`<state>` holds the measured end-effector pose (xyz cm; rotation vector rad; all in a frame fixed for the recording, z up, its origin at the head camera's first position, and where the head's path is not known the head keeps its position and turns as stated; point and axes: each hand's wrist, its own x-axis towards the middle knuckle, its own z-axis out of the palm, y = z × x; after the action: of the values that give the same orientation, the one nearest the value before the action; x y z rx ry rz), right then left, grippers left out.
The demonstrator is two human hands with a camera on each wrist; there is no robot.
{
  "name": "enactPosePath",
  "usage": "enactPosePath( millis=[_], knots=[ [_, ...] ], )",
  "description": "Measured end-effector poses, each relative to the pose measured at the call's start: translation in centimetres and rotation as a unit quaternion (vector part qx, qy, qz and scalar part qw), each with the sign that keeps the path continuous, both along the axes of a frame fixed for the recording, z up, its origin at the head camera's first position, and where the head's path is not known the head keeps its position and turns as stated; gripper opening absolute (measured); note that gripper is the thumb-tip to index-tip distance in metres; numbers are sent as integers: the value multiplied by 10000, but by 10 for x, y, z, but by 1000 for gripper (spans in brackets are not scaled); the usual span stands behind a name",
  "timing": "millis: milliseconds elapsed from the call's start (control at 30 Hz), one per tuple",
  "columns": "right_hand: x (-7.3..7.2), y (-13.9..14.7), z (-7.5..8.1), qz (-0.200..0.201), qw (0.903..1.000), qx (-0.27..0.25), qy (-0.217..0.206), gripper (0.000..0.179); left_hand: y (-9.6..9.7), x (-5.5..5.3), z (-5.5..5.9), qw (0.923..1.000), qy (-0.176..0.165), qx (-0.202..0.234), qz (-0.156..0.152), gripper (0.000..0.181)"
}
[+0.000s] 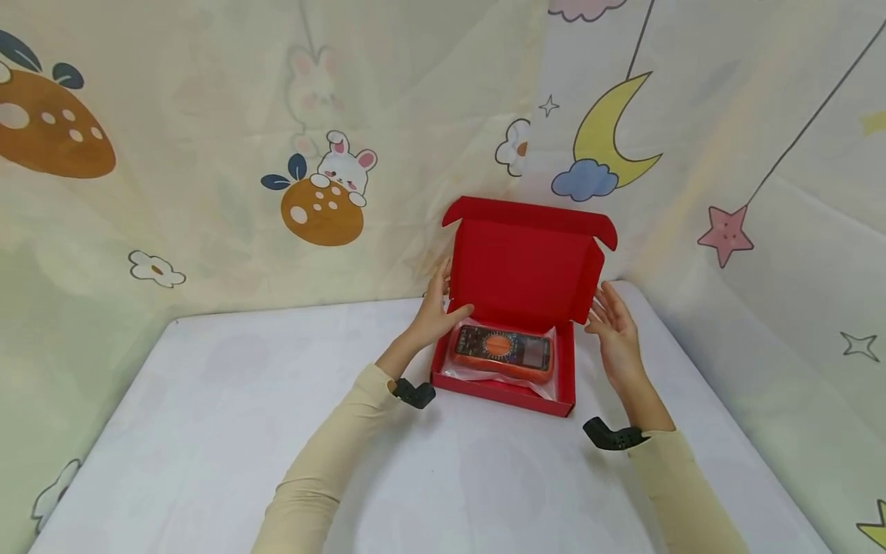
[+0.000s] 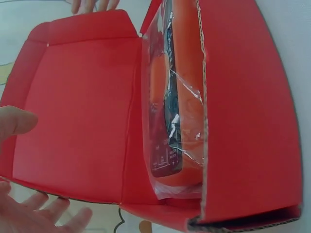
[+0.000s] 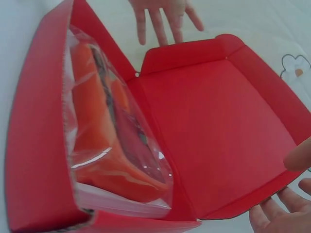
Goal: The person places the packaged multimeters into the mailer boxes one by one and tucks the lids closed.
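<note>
Carton lid [image 1: 522, 269] stands between our left hand [image 1: 431, 317] and right hand [image 1: 617, 338], fingers [image 3: 273, 209] spread; a nudge could drop it onto the multimeter [image 1: 501, 348].

DMM [image 1: 500, 350]: free fr. above | lid [image 1: 524, 269] blks rear | box walls [image 1: 501, 395] rd.

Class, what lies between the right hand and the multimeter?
From the right hand inward, the head view shows white table, the red box's right wall, then clear plastic wrap around the multimeter.
</note>
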<state>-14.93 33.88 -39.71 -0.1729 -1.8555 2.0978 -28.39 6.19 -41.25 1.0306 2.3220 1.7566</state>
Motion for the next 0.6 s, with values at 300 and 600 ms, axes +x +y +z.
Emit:
enactPosePath(
  millis=[300,600],
  knots=[
    [2,-6,-5,0,9994,353,57,62,-8,2,-2,9995,-43,117,284,73],
    [4,-9,-5,-123,9998,165,-2,56,-13,0,-5,9999,142,61,53,68]
  ],
)
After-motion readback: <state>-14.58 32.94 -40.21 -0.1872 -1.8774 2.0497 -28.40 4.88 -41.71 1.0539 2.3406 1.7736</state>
